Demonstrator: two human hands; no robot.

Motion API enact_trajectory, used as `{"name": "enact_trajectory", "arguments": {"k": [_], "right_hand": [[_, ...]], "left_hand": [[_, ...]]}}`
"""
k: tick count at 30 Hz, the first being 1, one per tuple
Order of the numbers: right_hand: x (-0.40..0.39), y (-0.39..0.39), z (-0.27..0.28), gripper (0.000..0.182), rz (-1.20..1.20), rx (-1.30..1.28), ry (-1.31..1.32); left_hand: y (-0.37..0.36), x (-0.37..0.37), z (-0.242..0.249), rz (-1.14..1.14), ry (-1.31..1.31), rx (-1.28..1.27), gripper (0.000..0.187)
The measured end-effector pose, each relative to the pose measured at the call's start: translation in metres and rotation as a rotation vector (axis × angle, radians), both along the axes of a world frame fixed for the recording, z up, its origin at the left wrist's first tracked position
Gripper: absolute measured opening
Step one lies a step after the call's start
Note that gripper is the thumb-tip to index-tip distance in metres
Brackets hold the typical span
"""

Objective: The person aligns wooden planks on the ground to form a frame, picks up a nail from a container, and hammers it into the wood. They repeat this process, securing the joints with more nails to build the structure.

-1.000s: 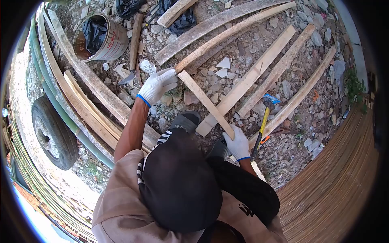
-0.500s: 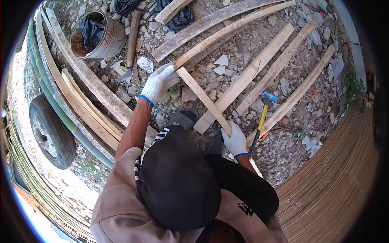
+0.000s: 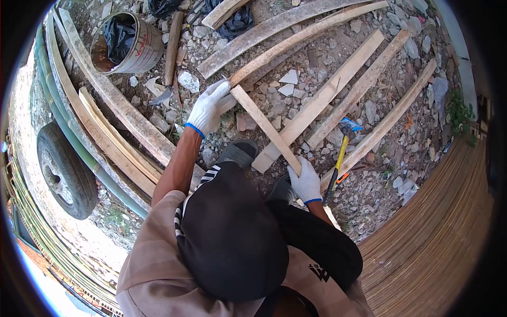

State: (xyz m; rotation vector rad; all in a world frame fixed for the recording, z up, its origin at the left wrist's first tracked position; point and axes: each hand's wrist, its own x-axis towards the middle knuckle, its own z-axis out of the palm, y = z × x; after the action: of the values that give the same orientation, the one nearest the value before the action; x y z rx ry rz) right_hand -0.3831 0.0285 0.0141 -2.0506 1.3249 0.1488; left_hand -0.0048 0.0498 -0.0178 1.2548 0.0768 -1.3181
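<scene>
My left hand (image 3: 208, 110), in a white glove with a blue cuff, is closed around the near end of a long wooden strip (image 3: 296, 39). A thin grey thing shows at its fingertips, too small to name. My right hand (image 3: 304, 183), gloved alike, grips the lower end of a short wooden strip (image 3: 264, 124). That strip's upper end meets the long strip's end beside my left hand, and it crosses over a wider pale board (image 3: 325, 95). A hammer (image 3: 340, 161) with a yellow and black handle lies just right of my right hand.
More wooden strips (image 3: 364, 87) lie on the stony ground. A bucket (image 3: 142, 50) with a black bag, a knife-like blade (image 3: 161, 97), a tyre (image 3: 79, 177) and long boards (image 3: 119, 100) are on the left. Bundled thin slats (image 3: 428, 232) stand at lower right.
My left hand has shifted slightly, its fingertips now over the end of the long strip. My right hand and the short strip stay nearly still.
</scene>
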Motion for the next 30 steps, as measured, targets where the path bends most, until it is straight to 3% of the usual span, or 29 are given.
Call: {"name": "enact_trajectory", "arguments": {"k": [5, 7, 11, 16, 21, 23, 25, 30], "right_hand": [[0.001, 0.001, 0.000, 0.045, -0.019, 0.005, 0.001], [0.001, 0.000, -0.001, 0.045, -0.021, 0.011, 0.004], [0.001, 0.000, 0.000, 0.045, -0.016, 0.009, 0.000], [0.002, 0.002, -0.001, 0.046, -0.007, -0.007, 0.002], [0.002, 0.003, -0.001, 0.047, -0.023, 0.012, 0.007], [0.002, 0.001, 0.001, 0.052, -0.029, 0.055, 0.027], [0.003, -0.002, 0.001, 0.057, -0.033, 0.099, 0.045], [0.004, -0.001, 0.003, 0.057, -0.029, 0.104, 0.028]], "left_hand": [[-0.009, -0.017, 0.002, 0.092, 0.099, -0.058, 0.070], [-0.018, -0.028, 0.001, 0.272, 0.080, -0.016, 0.075], [-0.029, -0.037, 0.003, 0.331, -0.022, 0.080, 0.067], [-0.033, -0.048, -0.009, 0.442, -0.012, 0.007, 0.048], [-0.046, -0.056, -0.049, 0.505, -0.136, 0.080, 0.043], [-0.050, -0.057, -0.036, 0.526, -0.055, 0.029, 0.043], [-0.046, -0.055, -0.039, 0.507, -0.077, -0.017, 0.051], [-0.037, -0.049, -0.013, 0.427, 0.148, -0.208, 0.065]]}}
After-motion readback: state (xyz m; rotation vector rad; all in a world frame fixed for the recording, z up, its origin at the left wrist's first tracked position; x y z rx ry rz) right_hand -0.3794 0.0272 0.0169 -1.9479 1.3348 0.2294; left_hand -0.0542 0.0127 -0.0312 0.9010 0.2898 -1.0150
